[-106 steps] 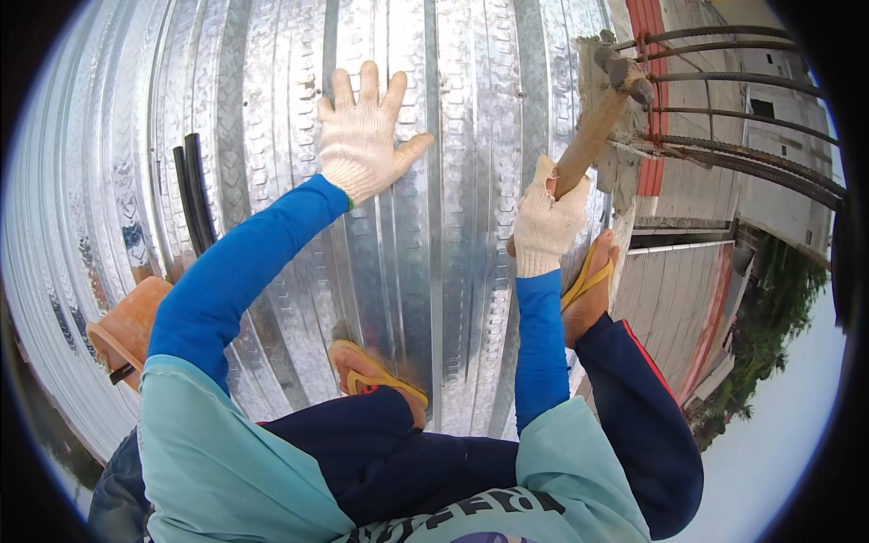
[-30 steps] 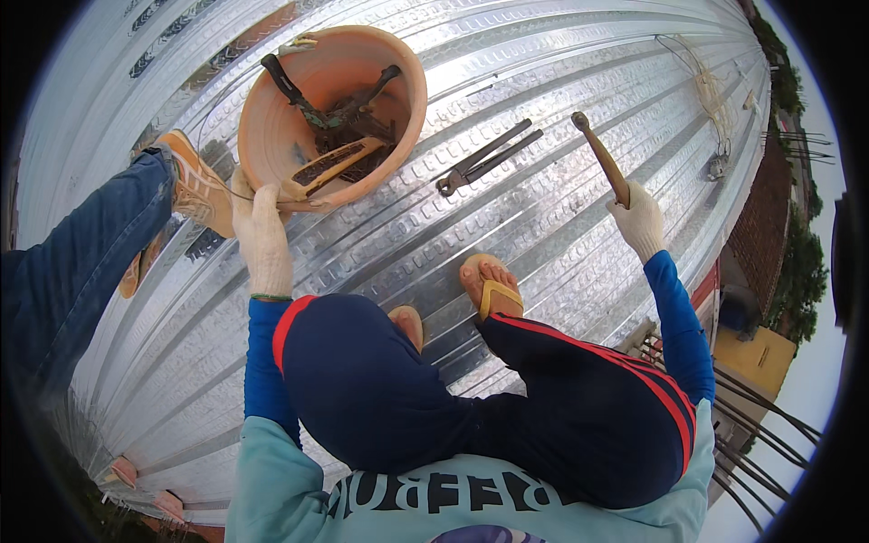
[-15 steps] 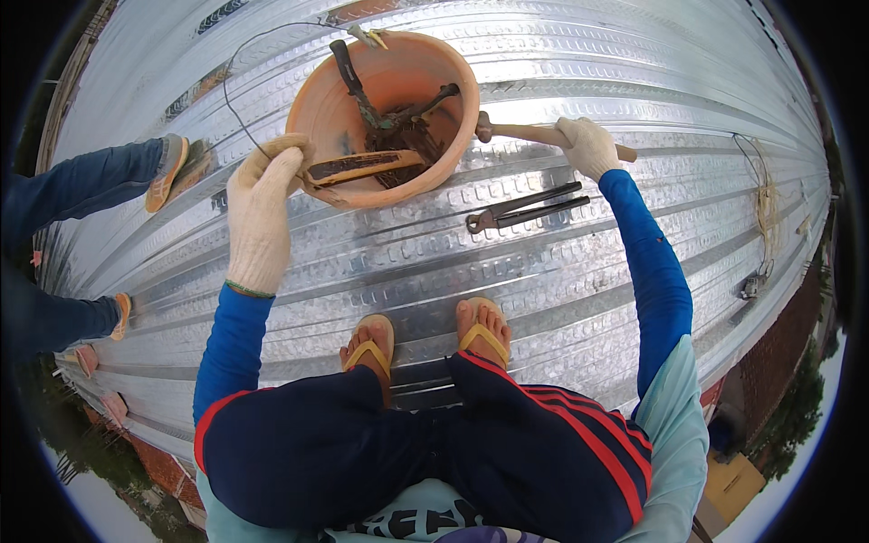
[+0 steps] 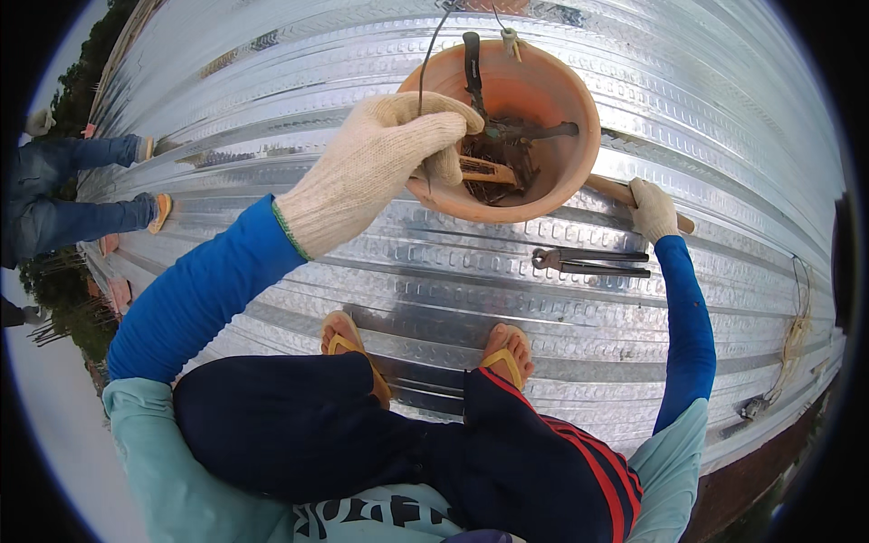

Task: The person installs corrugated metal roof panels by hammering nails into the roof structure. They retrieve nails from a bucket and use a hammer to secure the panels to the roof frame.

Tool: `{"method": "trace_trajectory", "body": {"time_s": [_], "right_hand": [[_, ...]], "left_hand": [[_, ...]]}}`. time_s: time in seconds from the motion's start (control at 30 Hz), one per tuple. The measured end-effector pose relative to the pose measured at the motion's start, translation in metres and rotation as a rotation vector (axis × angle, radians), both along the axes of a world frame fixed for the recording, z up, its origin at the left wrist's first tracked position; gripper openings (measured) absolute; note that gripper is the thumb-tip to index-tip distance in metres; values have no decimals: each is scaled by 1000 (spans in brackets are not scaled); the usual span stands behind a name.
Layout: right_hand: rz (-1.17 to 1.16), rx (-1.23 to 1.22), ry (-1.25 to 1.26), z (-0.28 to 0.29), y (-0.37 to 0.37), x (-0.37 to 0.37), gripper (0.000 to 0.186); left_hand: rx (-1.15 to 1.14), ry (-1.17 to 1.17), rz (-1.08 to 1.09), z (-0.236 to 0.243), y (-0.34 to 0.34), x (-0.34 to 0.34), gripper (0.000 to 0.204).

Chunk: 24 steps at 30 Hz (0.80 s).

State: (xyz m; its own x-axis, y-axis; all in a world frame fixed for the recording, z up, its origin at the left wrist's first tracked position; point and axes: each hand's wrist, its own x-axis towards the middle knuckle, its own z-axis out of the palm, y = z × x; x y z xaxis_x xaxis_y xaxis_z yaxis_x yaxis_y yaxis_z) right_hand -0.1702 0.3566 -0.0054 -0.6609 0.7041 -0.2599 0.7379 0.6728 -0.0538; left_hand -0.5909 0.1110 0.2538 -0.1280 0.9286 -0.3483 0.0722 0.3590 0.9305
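My left hand (image 4: 385, 149), in a cream knitted glove, is raised at the bucket's near left side, its fingers closed on the bucket's thin wire handle (image 4: 434, 43). The orange-brown bucket (image 4: 584, 122) holds a dark-handled tool (image 4: 473, 68), a narrow wooden-backed piece (image 4: 489, 169) and many dark nails or similar bits. To the right, my right hand (image 4: 654, 210), gloved alike, is wrapped round the wooden handle of a hammer (image 4: 611, 188); the bucket's side hides its head. Long-handled pincers (image 4: 593, 261) lie just below, touched by neither hand.
Ribbed shiny metal decking (image 4: 434, 299) spreads underfoot. My sandalled feet (image 4: 507, 355) are near the bucket. Another person's legs in jeans (image 4: 86, 217) stand at the far left. A bundle of pale cord and wire (image 4: 792, 348) lies at the right by the decking's edge.
My left hand has come up and nearer the camera with the wire handle. The hammer's head has passed out of sight behind the bucket. My view has shifted, so the scene sits further right.
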Motion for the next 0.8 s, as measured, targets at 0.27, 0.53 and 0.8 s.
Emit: {"method": "trace_trajectory", "body": {"time_s": [0.27, 0.53, 0.8], "right_hand": [[-102, -82, 208, -66, -27, 35, 31], [16, 176, -57, -12, 10, 22, 26], [158, -40, -356, 86, -37, -6, 43]], "left_hand": [[188, -43, 52, 22, 9, 12, 35], [754, -107, -171, 0, -46, -68, 75], [219, -259, 397, 121, -165, -124, 36]]}}
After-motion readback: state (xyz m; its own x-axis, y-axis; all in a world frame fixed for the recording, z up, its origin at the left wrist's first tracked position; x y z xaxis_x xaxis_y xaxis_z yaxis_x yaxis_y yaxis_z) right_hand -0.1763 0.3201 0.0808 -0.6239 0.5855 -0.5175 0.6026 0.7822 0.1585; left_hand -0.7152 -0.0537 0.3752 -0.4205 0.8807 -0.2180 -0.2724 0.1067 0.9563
